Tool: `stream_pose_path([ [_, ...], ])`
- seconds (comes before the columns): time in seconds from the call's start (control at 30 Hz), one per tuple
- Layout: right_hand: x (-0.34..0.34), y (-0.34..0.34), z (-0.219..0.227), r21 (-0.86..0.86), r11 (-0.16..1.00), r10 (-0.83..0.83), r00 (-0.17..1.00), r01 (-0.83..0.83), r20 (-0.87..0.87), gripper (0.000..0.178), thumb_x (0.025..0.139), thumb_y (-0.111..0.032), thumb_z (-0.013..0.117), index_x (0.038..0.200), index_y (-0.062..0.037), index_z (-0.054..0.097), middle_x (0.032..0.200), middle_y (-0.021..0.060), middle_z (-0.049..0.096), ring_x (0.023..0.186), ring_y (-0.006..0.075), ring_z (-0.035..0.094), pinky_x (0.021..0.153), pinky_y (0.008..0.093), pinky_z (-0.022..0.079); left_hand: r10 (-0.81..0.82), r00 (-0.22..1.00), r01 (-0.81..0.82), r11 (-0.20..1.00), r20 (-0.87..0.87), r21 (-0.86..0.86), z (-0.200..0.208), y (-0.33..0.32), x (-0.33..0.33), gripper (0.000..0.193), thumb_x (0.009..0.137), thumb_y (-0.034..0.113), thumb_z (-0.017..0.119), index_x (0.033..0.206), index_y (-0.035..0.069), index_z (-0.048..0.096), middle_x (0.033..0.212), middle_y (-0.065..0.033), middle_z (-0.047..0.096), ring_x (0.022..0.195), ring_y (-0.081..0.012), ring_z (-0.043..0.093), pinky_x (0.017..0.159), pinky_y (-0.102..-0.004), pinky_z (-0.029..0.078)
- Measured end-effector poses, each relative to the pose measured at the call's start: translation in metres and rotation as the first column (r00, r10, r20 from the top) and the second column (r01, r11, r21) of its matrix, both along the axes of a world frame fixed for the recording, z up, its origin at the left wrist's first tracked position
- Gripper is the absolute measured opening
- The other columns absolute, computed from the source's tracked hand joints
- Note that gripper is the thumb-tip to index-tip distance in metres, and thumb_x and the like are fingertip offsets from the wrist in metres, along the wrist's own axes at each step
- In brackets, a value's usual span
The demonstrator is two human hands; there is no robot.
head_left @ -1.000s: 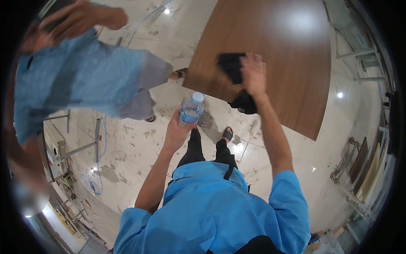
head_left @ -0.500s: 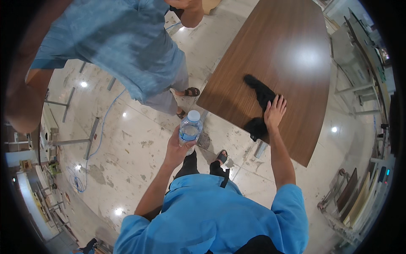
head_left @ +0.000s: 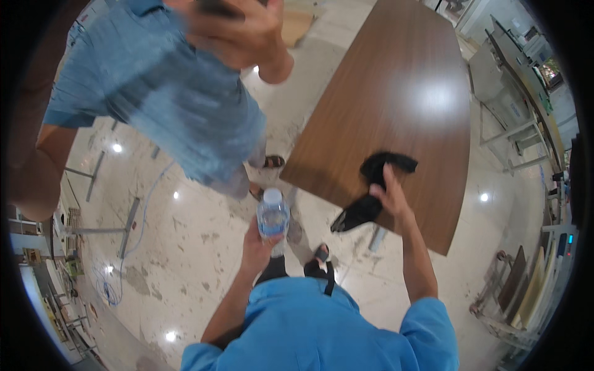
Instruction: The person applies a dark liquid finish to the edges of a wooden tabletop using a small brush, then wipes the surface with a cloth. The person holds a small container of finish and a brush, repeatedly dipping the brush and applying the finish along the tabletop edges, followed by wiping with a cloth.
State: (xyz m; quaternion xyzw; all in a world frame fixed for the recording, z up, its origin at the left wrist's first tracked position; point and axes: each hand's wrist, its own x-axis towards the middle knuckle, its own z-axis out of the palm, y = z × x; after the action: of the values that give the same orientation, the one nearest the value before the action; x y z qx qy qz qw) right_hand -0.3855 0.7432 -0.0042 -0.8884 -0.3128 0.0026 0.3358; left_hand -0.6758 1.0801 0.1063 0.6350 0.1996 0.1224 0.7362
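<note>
My left hand [head_left: 257, 247] is wrapped round a clear plastic bottle [head_left: 273, 216] with a pale cap, which stands upright in the grip in front of my body. Over the near end of a brown wooden table, my right hand [head_left: 395, 198] rests against a crumpled black cloth-like thing [head_left: 362, 212]. Thumb and fingers are stretched and spread apart there. Part of the black thing lies on the table top beyond my fingertips, and another part hangs past the near edge. Its exact kind cannot be made out.
The brown table [head_left: 371, 80] reaches away to the far right. Close by on the left stands a person in a blue shirt [head_left: 167, 80], one hand raised with a dark object. Metal-framed boards [head_left: 526, 284] stand at right. A blue cable [head_left: 143, 219] crosses the stained floor.
The black thing has shifted and folded, with more of it past the table edge. My right hand has moved nearer and its fingers have turned. The other person's hand has come further into view.
</note>
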Motion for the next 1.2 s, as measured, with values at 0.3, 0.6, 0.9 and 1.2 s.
stream_pose_path([
  [0.3,-0.009,0.060,-0.016,0.054,0.893,-0.442,0.844,0.447,0.304,0.035,0.079,0.004,0.066,0.113,-0.0034,0.071,0.111,0.0167,0.064,0.110,0.0371,0.062,0.091,0.0415,0.054,-0.062,0.998,0.062,0.998,-0.023,0.015,0.006,-0.002,-0.006,0.069,0.091,0.014,0.079,0.150,0.002,0.045,0.133,-0.0091,0.065,0.123,-0.0192,0.060,0.108,-0.0362,0.046],
  [0.6,-0.025,0.054,0.005,-0.055,0.897,-0.367,0.811,0.438,0.456,0.034,0.066,-0.007,0.076,0.100,-0.0103,0.077,0.110,0.0121,0.066,0.107,0.0358,0.060,0.093,0.0482,0.049,0.001,1.000,-0.003,0.998,-0.025,-0.057,0.009,-0.001,-0.028,0.065,0.093,0.013,0.079,0.148,0.002,0.046,0.133,-0.0094,0.064,0.123,-0.0187,0.061,0.108,-0.0360,0.047],
  [0.9,-0.052,0.099,-0.017,0.114,0.968,0.211,0.972,-0.222,0.102,0.042,0.060,0.010,0.070,0.099,-0.0074,0.074,0.103,0.0143,0.066,0.109,0.0367,0.063,0.093,0.0434,0.053,-0.008,0.999,0.003,0.995,-0.051,-0.099,-0.005,-0.004,-0.028,0.063,0.092,0.005,0.076,0.148,0.003,0.047,0.134,-0.0075,0.064,0.124,-0.0175,0.059,0.110,-0.0343,0.044],
  [1.2,-0.071,0.149,0.000,0.110,0.941,0.318,0.948,-0.320,0.030,0.043,0.062,0.009,0.067,0.101,-0.0084,0.068,0.105,0.0120,0.061,0.106,0.0367,0.058,0.088,0.0461,0.052,-0.001,0.999,0.000,0.999,-0.034,-0.049,0.006,-0.001,-0.024,0.060,0.094,0.011,0.076,0.146,0.002,0.049,0.132,-0.0083,0.064,0.123,-0.0181,0.059,0.109,-0.0349,0.044],
])
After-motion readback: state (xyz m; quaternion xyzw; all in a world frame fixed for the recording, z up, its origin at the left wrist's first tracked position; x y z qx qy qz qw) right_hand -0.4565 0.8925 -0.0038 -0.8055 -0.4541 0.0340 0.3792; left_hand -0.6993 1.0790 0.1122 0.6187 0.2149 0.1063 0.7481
